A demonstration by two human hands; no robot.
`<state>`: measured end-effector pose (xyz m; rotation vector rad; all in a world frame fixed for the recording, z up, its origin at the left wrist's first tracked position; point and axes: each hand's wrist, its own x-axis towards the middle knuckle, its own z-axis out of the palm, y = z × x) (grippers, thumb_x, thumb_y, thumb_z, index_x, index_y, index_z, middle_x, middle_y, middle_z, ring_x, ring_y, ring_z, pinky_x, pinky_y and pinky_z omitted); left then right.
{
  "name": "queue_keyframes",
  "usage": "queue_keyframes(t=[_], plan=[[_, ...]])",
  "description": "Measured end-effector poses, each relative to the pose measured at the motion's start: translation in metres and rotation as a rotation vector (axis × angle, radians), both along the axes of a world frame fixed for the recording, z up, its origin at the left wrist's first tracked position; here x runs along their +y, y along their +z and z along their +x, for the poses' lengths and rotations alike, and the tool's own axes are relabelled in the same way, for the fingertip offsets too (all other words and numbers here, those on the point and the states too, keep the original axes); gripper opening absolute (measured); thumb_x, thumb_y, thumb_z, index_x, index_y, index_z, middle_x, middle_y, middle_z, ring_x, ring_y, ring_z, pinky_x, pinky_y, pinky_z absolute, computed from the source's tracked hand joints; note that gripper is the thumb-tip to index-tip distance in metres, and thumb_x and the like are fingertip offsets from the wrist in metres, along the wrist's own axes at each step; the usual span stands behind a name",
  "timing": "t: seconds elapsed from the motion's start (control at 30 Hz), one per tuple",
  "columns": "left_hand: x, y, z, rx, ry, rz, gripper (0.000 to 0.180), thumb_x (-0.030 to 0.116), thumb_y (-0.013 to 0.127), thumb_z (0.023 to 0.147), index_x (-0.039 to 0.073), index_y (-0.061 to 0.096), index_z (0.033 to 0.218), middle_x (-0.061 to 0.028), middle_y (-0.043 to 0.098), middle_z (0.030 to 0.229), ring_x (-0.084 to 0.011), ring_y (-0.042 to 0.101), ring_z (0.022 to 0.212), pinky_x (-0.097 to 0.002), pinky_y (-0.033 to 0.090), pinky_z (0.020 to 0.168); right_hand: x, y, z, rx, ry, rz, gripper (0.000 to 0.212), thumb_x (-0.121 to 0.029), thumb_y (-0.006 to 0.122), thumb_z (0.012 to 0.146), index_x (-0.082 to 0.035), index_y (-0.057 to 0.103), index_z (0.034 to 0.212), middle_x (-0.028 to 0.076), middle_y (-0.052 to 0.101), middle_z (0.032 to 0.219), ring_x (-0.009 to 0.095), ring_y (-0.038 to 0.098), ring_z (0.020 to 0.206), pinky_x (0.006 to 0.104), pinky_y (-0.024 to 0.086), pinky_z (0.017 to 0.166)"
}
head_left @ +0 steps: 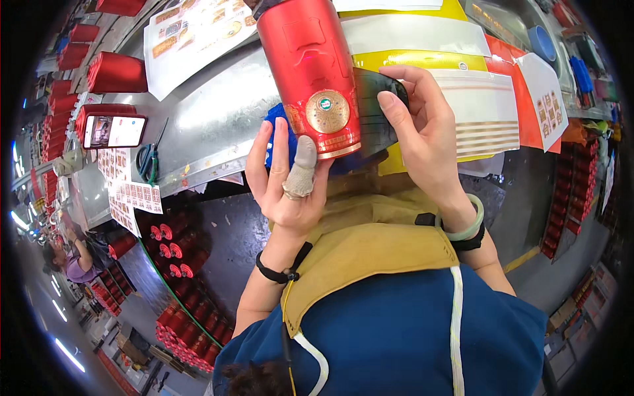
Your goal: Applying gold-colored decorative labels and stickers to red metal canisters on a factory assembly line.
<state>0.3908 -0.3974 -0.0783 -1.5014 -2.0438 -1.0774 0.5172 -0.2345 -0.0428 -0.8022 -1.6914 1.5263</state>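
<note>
A red metallic canister (307, 56) with a round gold emblem lies tilted over the table edge, its gold-rimmed end toward me. My left hand (290, 178) is at that end, fingers stretched and apart. One finger, in a beige finger cot (301, 168), touches the canister's lower left edge. A blue cloth-like thing (280, 119) shows behind these fingers. To the canister's right is a dark, glossy curved piece (373, 109), partly covered by the canister. My right hand (422, 119) closes thumb and fingers around its right edge.
Left on the metal table (218, 92) are sticker sheets (191, 43), scissors (148, 158), a phone (113, 131) and a red canister (117, 72). Striped strips (482, 109) and a blue cup (541, 43) are right. Stacked red canisters (191, 330) stand below left; a person (76, 254) is beyond.
</note>
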Motion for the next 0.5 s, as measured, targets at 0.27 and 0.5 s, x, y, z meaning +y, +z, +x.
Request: queue_keyframes(t=[0.27, 0.5], plan=[[0.013, 0.029, 0.005, -0.086, 0.037, -0.076, 0.079, 0.026, 0.095, 0.07, 0.003, 0.063, 0.138, -0.0278, 0.047, 0.154, -0.0463, 0.047, 0.137, -0.0521, 0.041, 0.112, 0.014, -0.003, 0.011, -0.011, -0.05, 0.031, 0.026, -0.004, 0.067, 0.097, 0.0, 0.065, 0.123, 0.002, 0.066, 0.101, 0.007, 0.055, 0.082, 0.0228, 0.046, 0.074], [0.034, 0.051, 0.003, -0.022, 0.006, -0.276, 0.081, 0.035, 0.096, 0.064, 0.022, 0.065, 0.138, -0.0286, 0.029, 0.164, -0.0512, 0.028, 0.146, -0.0561, 0.034, 0.115, 0.026, 0.012, 0.009, 0.0, 0.001, 0.032, 0.028, -0.01, 0.065, 0.102, 0.001, 0.063, 0.127, 0.001, 0.066, 0.105, 0.006, 0.058, 0.091, 0.0209, 0.047, 0.082]])
